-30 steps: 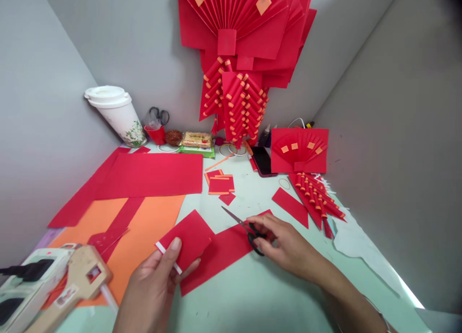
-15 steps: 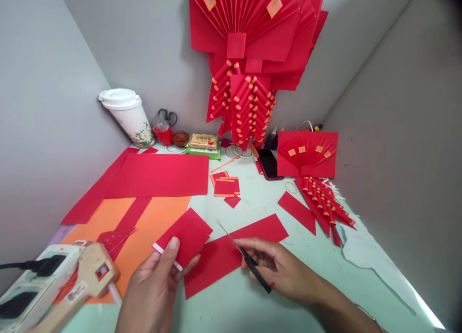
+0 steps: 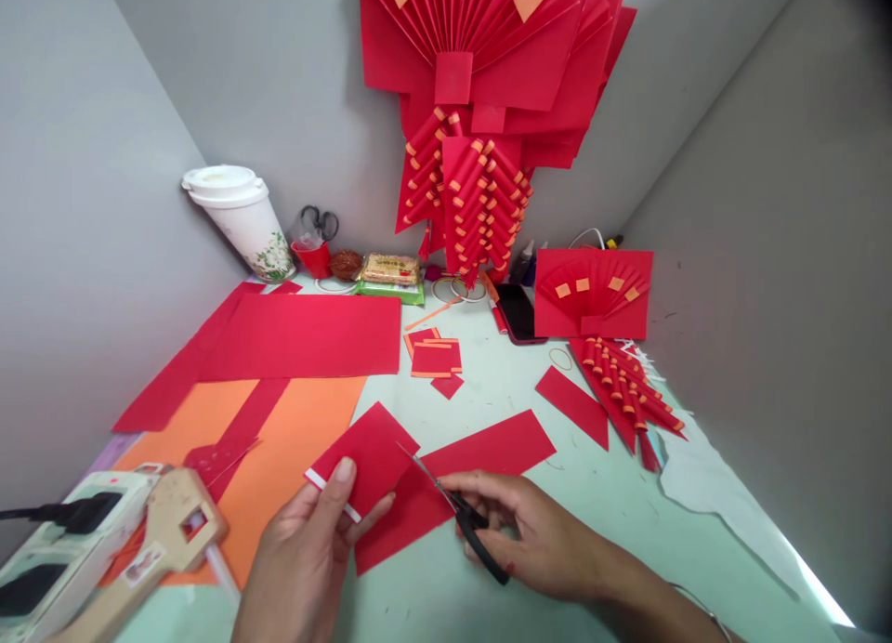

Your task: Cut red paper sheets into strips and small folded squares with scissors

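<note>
1. Left-hand fingers (image 3: 341, 476) pinch the red paper piece (image 3: 366, 452) above the table (image 3: 488, 383); the right hand (image 3: 530, 536) grips scissors (image 3: 452, 513).
2. Step, as I judge: lining up a cut.
3. Next move needs blades square to the paper's edge.

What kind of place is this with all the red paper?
It looks like a paper-craft work corner. Folded red paper fans hang on the grey wall, red and orange sheets cover the table, and the right hand holds scissors by a red card in the left hand.
</note>
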The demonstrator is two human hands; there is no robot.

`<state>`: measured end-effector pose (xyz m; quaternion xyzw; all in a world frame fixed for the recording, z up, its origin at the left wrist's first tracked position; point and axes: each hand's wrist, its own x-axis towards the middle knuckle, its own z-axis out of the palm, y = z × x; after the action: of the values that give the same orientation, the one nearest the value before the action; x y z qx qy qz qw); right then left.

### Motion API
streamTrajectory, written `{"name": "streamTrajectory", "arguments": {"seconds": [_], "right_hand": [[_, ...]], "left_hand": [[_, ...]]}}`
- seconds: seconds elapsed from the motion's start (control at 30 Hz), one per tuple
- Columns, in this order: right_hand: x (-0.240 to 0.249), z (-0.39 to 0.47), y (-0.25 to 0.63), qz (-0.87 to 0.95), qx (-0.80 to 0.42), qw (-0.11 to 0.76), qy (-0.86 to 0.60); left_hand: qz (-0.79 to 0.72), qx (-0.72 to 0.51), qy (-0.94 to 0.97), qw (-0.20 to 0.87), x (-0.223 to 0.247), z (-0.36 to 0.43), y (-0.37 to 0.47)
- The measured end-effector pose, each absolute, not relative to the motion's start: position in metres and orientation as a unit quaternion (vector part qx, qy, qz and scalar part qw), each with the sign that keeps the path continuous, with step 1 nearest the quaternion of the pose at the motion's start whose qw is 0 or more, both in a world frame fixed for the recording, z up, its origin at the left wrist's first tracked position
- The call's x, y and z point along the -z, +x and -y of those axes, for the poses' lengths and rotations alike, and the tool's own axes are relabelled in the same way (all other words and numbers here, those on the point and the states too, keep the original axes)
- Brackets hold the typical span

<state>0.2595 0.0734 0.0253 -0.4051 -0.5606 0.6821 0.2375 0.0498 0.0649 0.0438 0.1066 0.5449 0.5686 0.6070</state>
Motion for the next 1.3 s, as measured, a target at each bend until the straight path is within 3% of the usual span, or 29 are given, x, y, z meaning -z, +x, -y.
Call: {"name": "streamTrajectory", "arguments": {"seconds": [1.3], "right_hand": [[-0.0281, -0.0728, 0.2554, 0.583, -0.636, 0.253, -0.438]], "left_hand": [[-0.534, -0.572, 0.086, 0.616, -0.0469, -0.0623, 0.0543]]}}
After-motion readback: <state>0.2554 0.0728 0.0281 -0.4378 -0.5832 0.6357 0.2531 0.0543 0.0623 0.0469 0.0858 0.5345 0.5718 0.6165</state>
